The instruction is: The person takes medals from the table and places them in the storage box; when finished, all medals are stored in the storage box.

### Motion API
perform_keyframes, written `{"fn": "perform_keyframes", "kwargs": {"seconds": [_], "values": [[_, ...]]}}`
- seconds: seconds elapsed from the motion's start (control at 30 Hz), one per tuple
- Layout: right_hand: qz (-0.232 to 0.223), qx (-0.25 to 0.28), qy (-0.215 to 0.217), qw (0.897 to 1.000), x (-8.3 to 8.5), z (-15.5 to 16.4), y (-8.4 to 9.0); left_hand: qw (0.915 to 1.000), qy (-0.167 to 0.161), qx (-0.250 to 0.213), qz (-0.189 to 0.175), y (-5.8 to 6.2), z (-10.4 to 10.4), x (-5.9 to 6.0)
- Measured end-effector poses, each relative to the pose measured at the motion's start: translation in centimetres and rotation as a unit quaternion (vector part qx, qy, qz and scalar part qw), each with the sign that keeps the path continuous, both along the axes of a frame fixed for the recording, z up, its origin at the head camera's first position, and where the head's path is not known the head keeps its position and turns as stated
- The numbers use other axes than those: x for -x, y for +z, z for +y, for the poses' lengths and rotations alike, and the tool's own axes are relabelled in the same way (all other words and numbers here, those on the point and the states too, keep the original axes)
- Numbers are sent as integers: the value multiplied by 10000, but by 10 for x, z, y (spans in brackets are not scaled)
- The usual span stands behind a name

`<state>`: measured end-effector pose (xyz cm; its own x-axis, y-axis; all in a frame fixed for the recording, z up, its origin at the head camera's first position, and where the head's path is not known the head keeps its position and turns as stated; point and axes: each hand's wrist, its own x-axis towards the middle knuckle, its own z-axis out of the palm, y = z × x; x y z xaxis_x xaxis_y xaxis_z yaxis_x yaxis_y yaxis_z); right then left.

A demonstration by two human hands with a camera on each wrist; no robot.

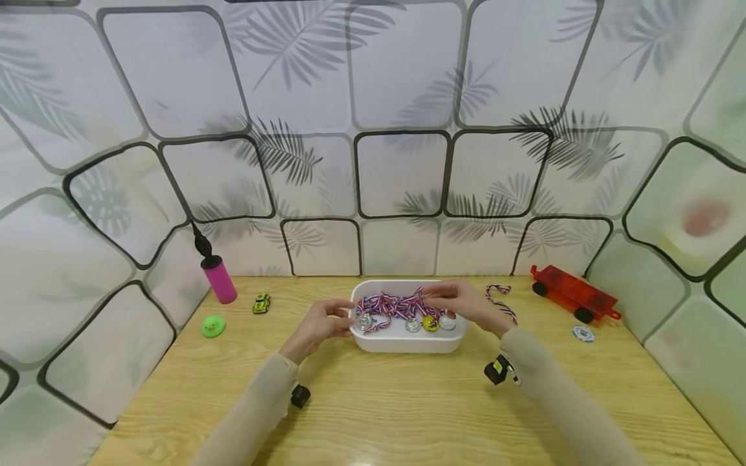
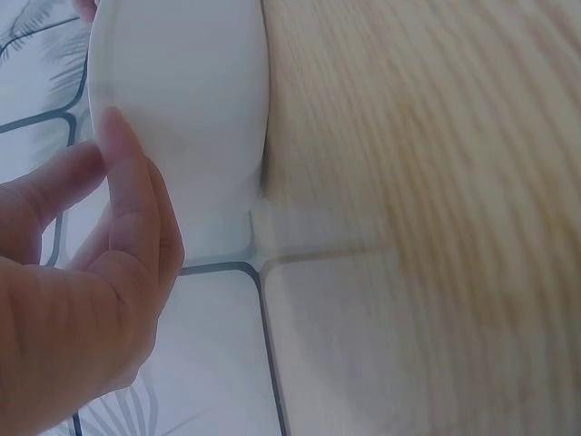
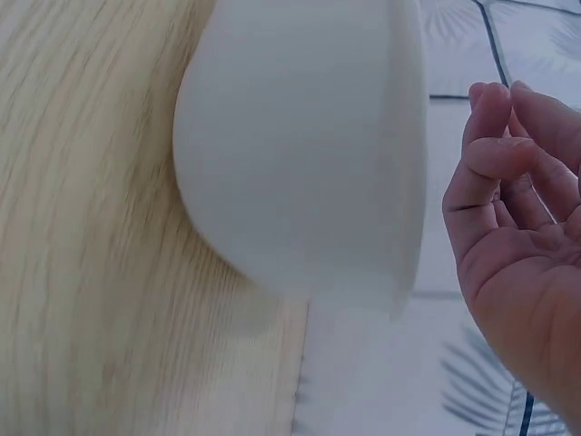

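A white tub (image 1: 408, 342) stands at the middle of the wooden table (image 1: 408, 414). Inside lie several medals on red, white and blue ribbons (image 1: 396, 304), among them a silver medal (image 1: 364, 321) and a gold medal (image 1: 430, 323). My left hand (image 1: 340, 317) is at the tub's left end. In the left wrist view its thumb (image 2: 132, 200) lies on the tub's outer wall (image 2: 191, 109), with a finger behind the rim. My right hand (image 1: 434, 296) hovers over the ribbons. In the right wrist view its fingers (image 3: 490, 127) are loosely curled beside the tub (image 3: 300, 145), and nothing shows between them.
A pink hand pump (image 1: 218, 278), a small yellow-green toy car (image 1: 261, 303) and a green duck (image 1: 212, 325) sit at the left. At the right are a red toy trailer (image 1: 574, 294), a poker chip (image 1: 583, 333) and a loose ribbon (image 1: 501, 301). Patterned walls close in three sides.
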<state>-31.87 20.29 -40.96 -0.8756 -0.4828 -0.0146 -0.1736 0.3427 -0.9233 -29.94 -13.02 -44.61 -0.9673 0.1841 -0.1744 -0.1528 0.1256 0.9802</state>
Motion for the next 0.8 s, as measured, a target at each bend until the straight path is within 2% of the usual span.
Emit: {"fn": "perform_keyframes", "kwargs": {"seconds": [0.37,0.6,0.8], "values": [[48,-200,-428,9989,-3,44,-8,9999,-76,-111,19,3,2,-2],[24,-336,-448,9984,-10,67,-9,9999,-32,-107,2,2,2,-1],[63,-243,-422,9988,-16,87,-13,9999,-30,-97,-50,1,1,-2]]}}
